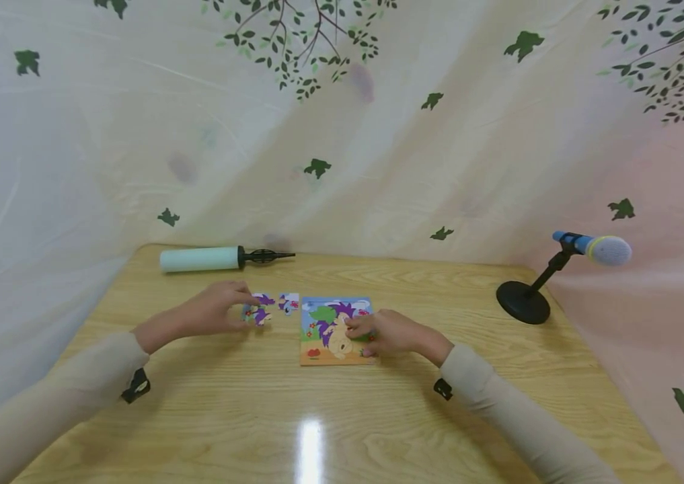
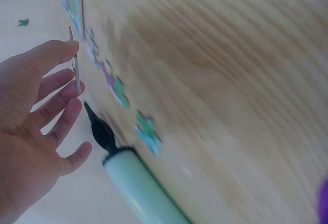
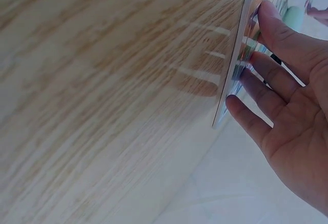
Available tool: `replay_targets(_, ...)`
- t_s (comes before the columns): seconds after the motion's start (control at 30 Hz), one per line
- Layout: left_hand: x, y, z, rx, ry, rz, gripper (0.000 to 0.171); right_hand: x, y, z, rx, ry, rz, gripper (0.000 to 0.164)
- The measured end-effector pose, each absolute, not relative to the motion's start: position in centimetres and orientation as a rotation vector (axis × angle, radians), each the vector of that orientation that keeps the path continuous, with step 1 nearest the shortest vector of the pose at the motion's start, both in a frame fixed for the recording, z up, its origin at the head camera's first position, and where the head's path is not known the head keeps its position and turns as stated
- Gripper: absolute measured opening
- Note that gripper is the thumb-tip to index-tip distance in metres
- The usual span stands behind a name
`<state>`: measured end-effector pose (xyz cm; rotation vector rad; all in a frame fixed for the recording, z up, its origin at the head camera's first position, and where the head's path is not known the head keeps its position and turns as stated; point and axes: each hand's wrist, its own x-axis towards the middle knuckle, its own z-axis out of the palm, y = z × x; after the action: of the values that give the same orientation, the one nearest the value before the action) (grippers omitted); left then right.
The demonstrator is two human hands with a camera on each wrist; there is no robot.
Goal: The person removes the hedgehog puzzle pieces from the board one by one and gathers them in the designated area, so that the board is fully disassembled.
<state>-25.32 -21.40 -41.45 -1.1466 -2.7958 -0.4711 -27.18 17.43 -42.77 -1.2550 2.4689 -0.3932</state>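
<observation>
My left hand (image 1: 214, 309) pinches a thin jigsaw piece (image 2: 76, 73), seen edge-on in the left wrist view, between thumb and fingers. Purple and green pieces (image 1: 261, 316) show by its fingertips in the head view. A jigsaw board (image 1: 320, 353) with a purple-haired cartoon figure, a blue top and an orange bottom lies flat on the table. On the right part of this board rest the fingertips of my right hand (image 1: 393, 331), its fingers only slightly bent, as the right wrist view shows. A loose piece (image 1: 289, 304) lies just left of the board.
Behind my left hand, a pale green hand pump (image 1: 199, 260) with a black nozzle lies along the table's back edge. A blue microphone (image 1: 604, 249) on a black stand (image 1: 523, 302) occupies the right rear. A leaf-patterned cloth (image 1: 378, 168) hangs behind the wooden table (image 1: 226, 417).
</observation>
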Motion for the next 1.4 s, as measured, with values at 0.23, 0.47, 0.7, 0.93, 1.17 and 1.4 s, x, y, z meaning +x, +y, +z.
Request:
replay_targets(0.23, -24.3, -24.2, -41.5, -1.105, -2.849, -0.372, 0.034, -27.2, 17.5, -42.7, -1.272, 2.468, -0.397, 0.047)
replay_targets(0.47, -23.7, -26.3, -42.0, -1.087, -2.874, -0.311, 0.036, -27.2, 17.5, -42.7, -1.271, 2.464, -0.411, 0.048)
replay_targets(0.7, -23.7, -27.1, -42.6, -1.058, -2.934, -0.302, 0.036, -27.2, 17.5, -42.7, -1.261, 2.471, -0.415, 0.047)
replay_targets(0.93, -23.6, -26.9, -42.8, -1.04, -2.961, -0.276, 0.038, -27.1, 17.4, -42.7, -1.259, 2.464, -0.429, 0.047)
replay_targets(1.17, -23.4, -27.0, -42.8, -1.051, -2.947, -0.274, 0.038, -27.2, 17.5, -42.9, -1.267, 2.463, -0.428, 0.047)
replay_targets(1.4, -23.4, -27.1, -42.6, -1.057, -2.969, -0.301, 0.039, -27.1, 17.5, -42.9, -1.273, 2.461, -0.439, 0.048)
